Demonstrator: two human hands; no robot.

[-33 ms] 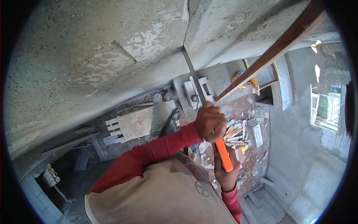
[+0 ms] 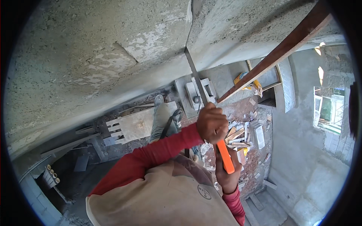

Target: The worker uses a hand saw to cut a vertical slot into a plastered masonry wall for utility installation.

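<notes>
A long, narrow grey metal blade [image 2: 196,75] with an orange handle [image 2: 226,160] runs from my hands up to the rough plastered wall [image 2: 151,37]. Its far tip meets the lower end of a vertical groove [image 2: 188,22] there; whether it goes in, I cannot tell. My left hand [image 2: 213,124] is closed in a fist around the tool, just above the orange part. Lower down, my right hand [image 2: 229,171] wraps the handle, fingers partly hidden behind it. The exact kind of tool is not clear.
A reddish-brown wooden pole [image 2: 275,54] slants down from the upper right close to my left hand. Below lie a pale notched board [image 2: 132,126], scrap wood and rubble [image 2: 237,135], a white tool-like object [image 2: 205,90] and a yellow bag [image 2: 249,81]. A window opening [image 2: 330,109] is at right.
</notes>
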